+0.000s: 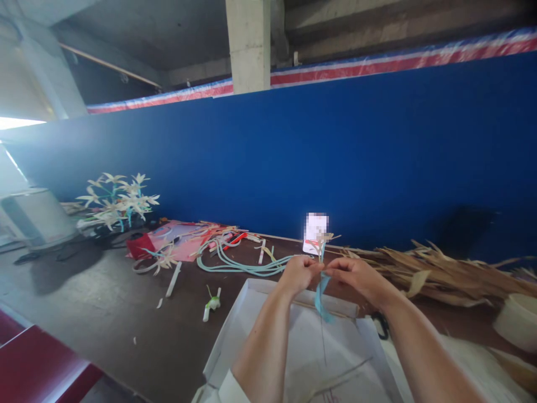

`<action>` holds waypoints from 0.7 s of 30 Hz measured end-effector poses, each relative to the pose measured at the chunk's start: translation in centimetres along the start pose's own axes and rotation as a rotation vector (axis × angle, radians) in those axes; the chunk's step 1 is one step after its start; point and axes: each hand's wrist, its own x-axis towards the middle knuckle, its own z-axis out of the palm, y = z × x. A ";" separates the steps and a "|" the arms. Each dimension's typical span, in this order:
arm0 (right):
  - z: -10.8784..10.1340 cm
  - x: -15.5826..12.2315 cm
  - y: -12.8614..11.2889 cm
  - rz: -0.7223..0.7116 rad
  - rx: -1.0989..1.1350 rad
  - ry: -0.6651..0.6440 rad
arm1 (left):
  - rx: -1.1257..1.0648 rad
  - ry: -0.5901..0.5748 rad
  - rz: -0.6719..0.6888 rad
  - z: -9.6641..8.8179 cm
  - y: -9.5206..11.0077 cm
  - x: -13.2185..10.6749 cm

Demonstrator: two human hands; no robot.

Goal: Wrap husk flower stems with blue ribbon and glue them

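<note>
My left hand [300, 275] is closed in a pinch around the stem of a small handmade flower [322, 251], whose pale petals stand above my fingertips. Closed too, my right hand [356, 274] pinches at the same spot, where a light-blue strip of tape [322, 299] meets the stem and hangs down in a curl. A thin wire stem [323, 341] runs downward below the fingers. Under both hands lies a shallow white box [302, 336]. My fingers partly hide the join between strip and stem.
Behind the hands stands a blurred bright phone-like screen [314, 232]. Left are coiled pale-blue cord [239, 268], a loose flower [165, 258], a red tape roll [140, 246] and a white flower bunch [119, 198]. Right lie dried husks [453, 277], a black handle [381, 326] and a white tub [518, 322].
</note>
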 end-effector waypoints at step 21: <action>1.3 0.7 0.4 -0.023 -0.174 0.115 | 0.055 0.147 -0.004 0.2 -0.5 0.3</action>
